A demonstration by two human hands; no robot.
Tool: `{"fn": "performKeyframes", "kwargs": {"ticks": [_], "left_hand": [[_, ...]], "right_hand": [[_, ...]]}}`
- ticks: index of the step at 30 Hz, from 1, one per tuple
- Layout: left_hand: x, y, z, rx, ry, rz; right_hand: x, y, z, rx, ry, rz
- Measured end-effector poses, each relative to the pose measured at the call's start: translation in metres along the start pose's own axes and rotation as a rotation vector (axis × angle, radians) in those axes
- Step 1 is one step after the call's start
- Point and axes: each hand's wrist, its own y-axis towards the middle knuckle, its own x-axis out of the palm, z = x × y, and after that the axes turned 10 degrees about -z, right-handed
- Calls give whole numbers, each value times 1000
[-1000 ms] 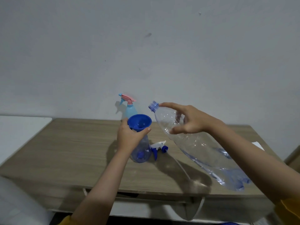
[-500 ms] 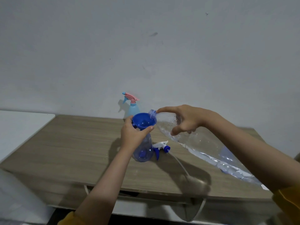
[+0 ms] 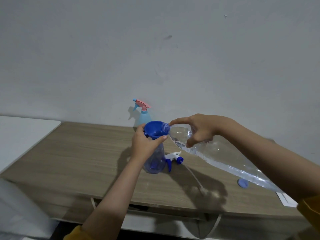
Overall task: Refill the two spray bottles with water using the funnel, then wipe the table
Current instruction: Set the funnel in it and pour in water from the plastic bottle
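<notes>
The funnel (image 3: 155, 129) is solid blue, wide mouth up, seated in the neck of a clear blue-tinted spray bottle (image 3: 155, 161) that stands upright on the wooden table (image 3: 78, 153), near its middle. The left hand (image 3: 144, 144) wraps around the bottle's neck just under the funnel, thumb and fingers curled against it. The right hand (image 3: 201, 129) grips a large clear water bottle (image 3: 221, 156) near its shoulder, forefinger stretched along the top toward the neck. That bottle lies tilted, long axis running from lower right up to the left, its open mouth resting over the funnel's rim. The removed white and blue sprayer (image 3: 173, 157) lies just right of the spray bottle. A pale blue bottle with a pink trigger (image 3: 142, 111) stands upright at the wall. A blue cap (image 3: 243, 183) lies on the table under the water bottle
</notes>
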Motion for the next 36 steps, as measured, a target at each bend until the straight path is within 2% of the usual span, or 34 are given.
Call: {"fn": "performKeyframes", "kwargs": {"ticks": [13, 20, 29, 36], "left_hand": [[-3, -1, 0, -9, 24, -5], [-4, -1, -2, 1, 30, -10], [-5, 0, -6, 8, 33, 11], [-1, 1, -7, 0, 41, 28]], "right_hand": [[-2, -5, -1, -19, -61, -3], [4, -5, 9, -68, -23, 100], [13, -12, 28, -262, 113, 492], [24, -20, 59, -262, 223, 930]]}}
